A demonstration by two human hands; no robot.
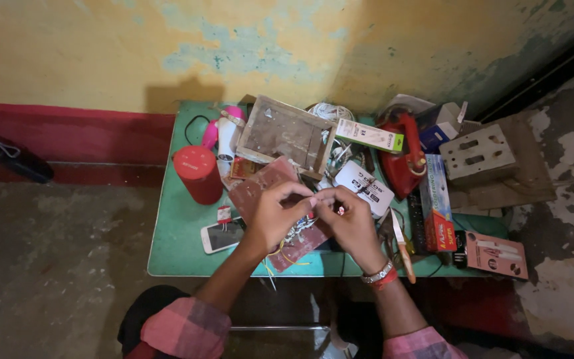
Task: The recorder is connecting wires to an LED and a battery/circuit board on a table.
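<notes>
Both hands meet over the reddish board [275,199] at the green table's [174,246] middle, left hand [275,214] and right hand [348,223] fingertips pinched together on something thin between them, likely wire, too small to tell; looks like joining work, next move wants a steady pinch, yellow wires [287,256] trailing below
</notes>
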